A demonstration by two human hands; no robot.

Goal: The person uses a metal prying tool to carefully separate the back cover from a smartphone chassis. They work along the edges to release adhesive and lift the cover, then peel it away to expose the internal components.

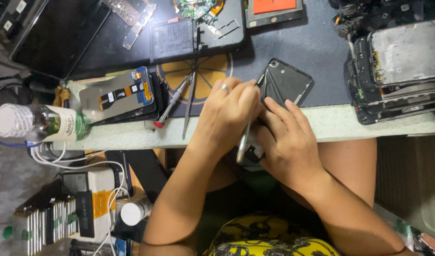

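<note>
1. Two bare hands work together at the near edge of a pale workbench (350,124), both on a black phone shell (284,83).
2. The phone shell lies tilted, its far end on the dark blue mat (317,47) and its near end at the bench edge, hidden under the hands.
3. Left hand (227,116): fingers curled shut around a slim metal tool (244,142). The tool's upper end meets the phone's near left edge; its lower end sticks out below the hand. A ring sits on one finger.
4. Right hand (288,142): fingers laid flat and pressed on the phone's near end, steadying it. Whether the thumb wraps under the phone cannot be told.
5. Just left of the left hand, a pair of tweezers (189,102) and a red-tipped screwdriver (172,100) lie crossed on an orange-patterned round pad (212,68).
6. Further left lies a detached display panel with orange flex cables (118,95), and at the bench's left end a clear bottle with a white cap (35,123) lies on its side.
7. At the right, a stack of stripped phone frames (397,71) sits well apart from the hands.
8. At the far side lie a flat black battery (172,40) and a black tablet (56,35).
</note>
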